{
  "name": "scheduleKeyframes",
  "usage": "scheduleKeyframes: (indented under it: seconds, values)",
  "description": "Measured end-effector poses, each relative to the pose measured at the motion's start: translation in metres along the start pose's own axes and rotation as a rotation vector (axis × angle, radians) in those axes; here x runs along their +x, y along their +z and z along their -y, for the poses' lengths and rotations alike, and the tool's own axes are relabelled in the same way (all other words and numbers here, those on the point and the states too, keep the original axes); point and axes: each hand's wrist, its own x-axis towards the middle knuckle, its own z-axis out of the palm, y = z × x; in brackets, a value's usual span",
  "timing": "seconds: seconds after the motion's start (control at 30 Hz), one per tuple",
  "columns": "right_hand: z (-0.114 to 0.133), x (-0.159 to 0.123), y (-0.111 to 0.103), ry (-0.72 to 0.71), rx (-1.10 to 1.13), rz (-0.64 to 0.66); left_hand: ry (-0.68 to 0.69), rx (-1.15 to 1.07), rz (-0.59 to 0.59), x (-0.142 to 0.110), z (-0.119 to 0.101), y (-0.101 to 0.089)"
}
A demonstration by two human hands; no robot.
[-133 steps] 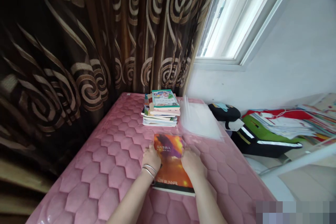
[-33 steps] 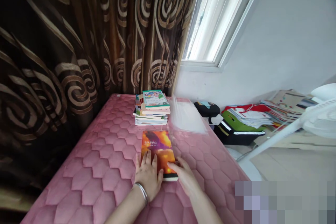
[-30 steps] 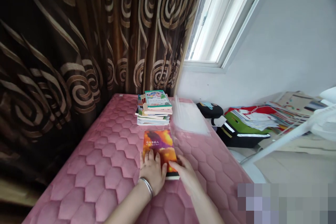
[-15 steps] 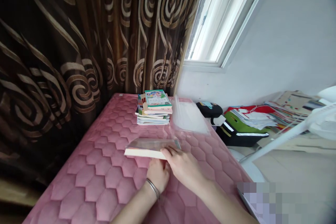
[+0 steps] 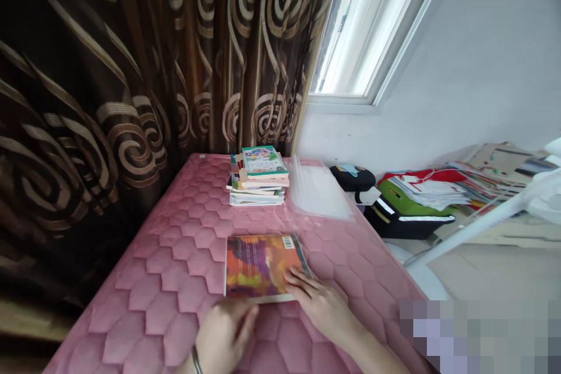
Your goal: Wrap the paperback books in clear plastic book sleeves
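An orange and purple paperback book (image 5: 258,266) lies back cover up on the pink quilted surface (image 5: 175,257), its barcode at the far right corner. My right hand (image 5: 319,304) rests on the book's near right corner with fingers stretched out flat. My left hand (image 5: 223,336) sits just below the book's near edge, fingers loosely curled, a bangle on the wrist, holding nothing I can see.
A stack of several books (image 5: 258,177) stands at the far end, with a pile of clear plastic sleeves (image 5: 318,193) to its right. A brown swirl curtain (image 5: 131,87) hangs behind. Bags and papers (image 5: 421,198) lie on the floor at right.
The book was front cover up under both hands, was then lifted on edge and turned over, and now lies back cover up. My left hand has drawn back off it.
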Motion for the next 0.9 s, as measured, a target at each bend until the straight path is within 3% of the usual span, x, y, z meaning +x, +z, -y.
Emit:
scheduleKeyframes:
  seconds: [0.1, 0.17, 0.27, 0.37, 0.53, 0.73, 0.9]
  values:
    - [0.004, 0.000, -0.006, 0.067, 0.094, 0.031, -0.075, -0.006, -0.237, 0.026, 0.020, -0.026]
    - [0.009, 0.001, -0.011, 0.109, 0.137, 0.058, -0.067, -0.021, -0.298, 0.053, 0.037, -0.033]
    - [0.016, 0.003, -0.020, 0.121, 0.168, 0.106, -0.094, -0.039, -0.261, 0.091, 0.060, -0.028]
    - [0.019, 0.002, -0.029, 0.119, 0.194, 0.160, -0.152, -0.080, -0.180, 0.114, 0.078, -0.016]
    - [0.016, 0.000, -0.032, 0.183, 0.270, 0.190, -0.140, -0.104, -0.169, 0.116, 0.092, -0.005]
    - [0.013, 0.009, -0.032, 0.213, 0.310, 0.184, -0.110, -0.129, -0.204, 0.113, 0.097, -0.003]
    - [0.012, 0.022, -0.046, 0.219, 0.300, 0.161, -0.097, -0.281, -0.189, 0.117, 0.100, -0.005]
